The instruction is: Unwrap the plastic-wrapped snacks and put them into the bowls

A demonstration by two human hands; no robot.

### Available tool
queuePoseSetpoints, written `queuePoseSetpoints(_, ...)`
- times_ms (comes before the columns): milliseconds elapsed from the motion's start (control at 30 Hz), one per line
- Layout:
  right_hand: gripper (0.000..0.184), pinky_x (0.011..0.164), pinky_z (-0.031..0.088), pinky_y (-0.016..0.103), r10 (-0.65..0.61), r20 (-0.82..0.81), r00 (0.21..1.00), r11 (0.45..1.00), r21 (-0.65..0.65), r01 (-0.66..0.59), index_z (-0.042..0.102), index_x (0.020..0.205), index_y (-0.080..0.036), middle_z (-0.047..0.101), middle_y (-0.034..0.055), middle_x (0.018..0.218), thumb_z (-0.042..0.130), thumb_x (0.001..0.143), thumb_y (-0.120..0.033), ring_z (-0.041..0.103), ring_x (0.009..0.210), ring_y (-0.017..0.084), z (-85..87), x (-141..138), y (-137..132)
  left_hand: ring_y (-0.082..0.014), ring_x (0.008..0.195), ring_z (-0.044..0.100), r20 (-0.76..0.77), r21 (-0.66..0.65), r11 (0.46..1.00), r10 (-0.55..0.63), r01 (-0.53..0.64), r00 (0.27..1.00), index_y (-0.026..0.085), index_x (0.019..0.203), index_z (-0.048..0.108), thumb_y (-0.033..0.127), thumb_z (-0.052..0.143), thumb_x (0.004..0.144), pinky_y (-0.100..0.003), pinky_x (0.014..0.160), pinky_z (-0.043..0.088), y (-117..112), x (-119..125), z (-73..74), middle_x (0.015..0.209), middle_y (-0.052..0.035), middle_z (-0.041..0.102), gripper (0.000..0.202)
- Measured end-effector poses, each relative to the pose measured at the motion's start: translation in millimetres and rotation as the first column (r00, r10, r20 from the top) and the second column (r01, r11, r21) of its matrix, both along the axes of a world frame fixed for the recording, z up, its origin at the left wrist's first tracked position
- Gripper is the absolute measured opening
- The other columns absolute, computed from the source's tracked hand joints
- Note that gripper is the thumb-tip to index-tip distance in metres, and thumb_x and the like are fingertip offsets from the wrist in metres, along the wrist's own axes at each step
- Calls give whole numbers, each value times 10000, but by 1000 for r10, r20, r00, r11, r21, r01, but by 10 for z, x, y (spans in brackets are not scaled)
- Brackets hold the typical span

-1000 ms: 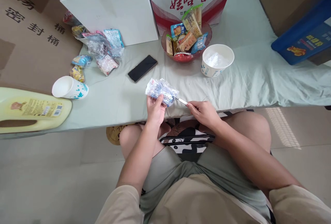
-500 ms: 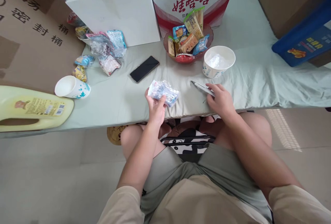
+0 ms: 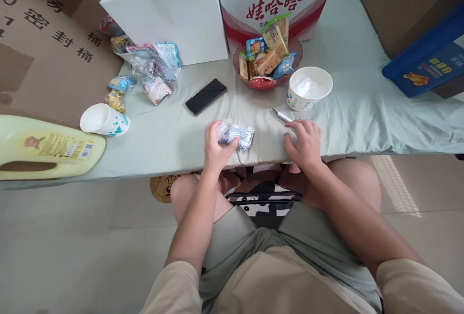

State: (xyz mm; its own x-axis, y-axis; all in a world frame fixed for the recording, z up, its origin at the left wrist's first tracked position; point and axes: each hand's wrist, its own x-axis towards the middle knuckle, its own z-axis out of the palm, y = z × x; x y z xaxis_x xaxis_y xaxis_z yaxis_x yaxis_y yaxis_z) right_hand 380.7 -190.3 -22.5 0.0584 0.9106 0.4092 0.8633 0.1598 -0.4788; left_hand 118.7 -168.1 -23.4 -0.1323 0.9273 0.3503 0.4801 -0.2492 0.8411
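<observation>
My left hand (image 3: pixel 216 152) grips a small blue-and-white packet in crinkled clear plastic (image 3: pixel 237 135) near the table's front edge. Its thumb lies across the front and the fingers are around the left end. To the right, my right hand (image 3: pixel 305 144) rests over the near end of a slim white tool with a pointed dark tip (image 3: pixel 282 116), perhaps a craft knife. The fingers are bent but apart, the thumb is away from the tool, and the tool appears to lie on the cloth. Its near end is hidden under the fingertips.
Behind the hands are a black phone (image 3: pixel 206 96), a pink glass bowl (image 3: pixel 297 58) of wrapped snacks and a paper tub (image 3: pixel 311 75) with clear plastic inside. At left are a tipped paper cup (image 3: pixel 118 123), a yellow jug (image 3: pixel 78 157) and crumpled wrappers (image 3: pixel 147 65). Boxes (image 3: pixel 170 19) stand behind.
The packet has been lowered toward the table and turned flatter in my left hand. My right hand has loosened from the slim tool, its thumb moving away. The view has shifted slightly.
</observation>
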Motion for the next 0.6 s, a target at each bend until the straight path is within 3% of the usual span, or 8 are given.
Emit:
queuePoseSetpoints(67,277,966,404,466,171,-7,985,985,-19,-171,635,1130,-209,657,139,1179,500,924,-337,581,1113,309,-13,-53,-26,-257,1123,621,-8,-70,997,-32,31,999,216,1115,627,398,788,732,-394,993,492,-11,31,16,1165,-85,662,454)
queuePoseSetpoints(133,404,976,414,456,333,-23,943,941,-45,-334,587,1241,-197,631,151,1285,541,911,-426,573,1176,319,-34,-95,-44,-204,932,660,77,-140,989,-28,39,997,212,961,641,373,728,790,-326,829,531,-29,69,33,973,-47,685,250)
queuePoseSetpoints(200,528,990,416,459,411,-49,910,908,-69,-414,532,1327,-185,607,160,1350,572,891,-481,562,1216,332,-58,-118,-52,-157,768,642,199,-179,983,-13,49,980,209,865,616,384,688,827,-272,695,517,-44,92,45,832,-17,662,193)
queuePoseSetpoints(300,500,972,423,457,385,-103,917,914,-93,-394,529,1333,-183,640,150,1305,569,896,-420,580,1184,324,-80,-119,-44,-148,745,654,374,-189,975,-40,118,927,219,913,589,410,693,825,-263,683,520,-51,98,48,833,-10,669,235)
queuePoseSetpoints(433,361,875,430,422,345,-157,925,924,-116,-364,619,1233,-206,714,93,1017,549,903,-331,626,976,272,-56,-110,-25,-189,862,708,549,-216,934,-124,284,827,262,1067,523,404,710,801,-336,795,562,-47,105,40,944,-20,693,354)
queuePoseSetpoints(600,208,784,438,386,309,-199,930,937,-101,-333,693,864,-215,680,68,782,521,921,-317,593,790,230,3,-105,-11,-185,901,704,494,-254,941,-74,225,866,286,1178,519,220,627,801,-333,818,558,-30,106,4,969,-25,681,398)
